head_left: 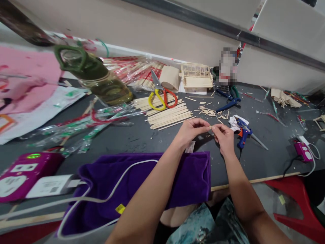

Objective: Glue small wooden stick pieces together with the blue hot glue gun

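Observation:
My left hand (194, 129) and my right hand (224, 138) meet fingertip to fingertip over the dark table. Both are closed in a pinch around a tiny pale piece (210, 127), too small to make out. Just beyond the fingers lie short cut pieces of wooden stick (208, 111). Long wooden sticks (169, 117) are spread behind my left hand, with scissors (162, 98) with yellow and red handles resting open on them. A blue glue gun (244, 135) lies right of my right hand, its nozzle by a crumpled white paper (236, 122). Blue-handled pliers (227, 103) lie farther back.
A small wooden stick model (196, 77) stands at the back by the partition. A green-lidded bottle (99, 79) and wrapped chopsticks (138, 73) are at the left. Near me lies a purple cloth (122, 183) crossed by a white cable (111, 193), beside a magenta power strip (38, 169).

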`<state>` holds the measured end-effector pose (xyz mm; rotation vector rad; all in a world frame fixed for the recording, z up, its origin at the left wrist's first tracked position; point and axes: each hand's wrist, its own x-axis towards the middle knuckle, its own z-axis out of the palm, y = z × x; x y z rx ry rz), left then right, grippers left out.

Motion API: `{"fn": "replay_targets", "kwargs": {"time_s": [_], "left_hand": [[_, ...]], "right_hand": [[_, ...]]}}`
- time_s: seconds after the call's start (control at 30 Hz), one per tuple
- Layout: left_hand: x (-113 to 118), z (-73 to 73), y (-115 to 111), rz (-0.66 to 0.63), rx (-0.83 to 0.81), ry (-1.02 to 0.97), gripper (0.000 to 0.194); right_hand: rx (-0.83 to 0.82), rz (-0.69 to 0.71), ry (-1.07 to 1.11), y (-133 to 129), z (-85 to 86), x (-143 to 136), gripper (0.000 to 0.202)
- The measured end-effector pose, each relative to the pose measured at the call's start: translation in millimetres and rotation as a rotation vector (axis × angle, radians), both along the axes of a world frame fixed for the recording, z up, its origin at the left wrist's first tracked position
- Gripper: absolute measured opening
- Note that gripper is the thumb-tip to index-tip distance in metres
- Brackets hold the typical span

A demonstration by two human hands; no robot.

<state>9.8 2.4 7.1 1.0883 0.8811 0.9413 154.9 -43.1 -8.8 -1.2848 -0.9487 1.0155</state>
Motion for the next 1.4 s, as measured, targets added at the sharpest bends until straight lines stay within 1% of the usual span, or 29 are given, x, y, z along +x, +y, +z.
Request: {"fn": "replay_targets", "kwargs": {"time_s": [0.13,0.4,0.6,0.77,1.07,1.23,1.33,1.4], "left_hand": [[0,-0.7,0,0.011,-0.027,-0.007,0.029],[-1,-2.4,-1,-0.016,-0.043,-0.006,0.022],[-1,-2.7,-1,-0.017,-0.075,-0.007,0.023],[0,-3.4,0,-0.023,-0.085,-0.001,0.025],[-1,-4.1,1,-0.022,-0.077,0.049,0.027],[-1,-4.5,0,-0.025,-0.089,0.047,0.027],[-4,-2.5,2,-0.044,-0.093,0.025,0.03],[-11,-1.3,6,-0.018,-0.089,0.008,0.035]], "right_hand": [[-0.012,0.005,0.031,0,0.4,-1,0.024],[-0.02,-0.004,0.001,1,-0.1,-1,0.024],[-0.064,0.003,0.022,0,4.0,-2,0.025],[-0.069,0.008,0.067,0,6.3,-4,0.025],[-0.062,0.022,0.083,0,1.6,-3,0.024],[-0.048,0.026,0.075,0,2.1,-3,0.024],[-0.051,-0.003,0.098,1,2.3,-3,0.025],[-0.066,-0.04,0.116,1,1.8,-1,0.026]]}}
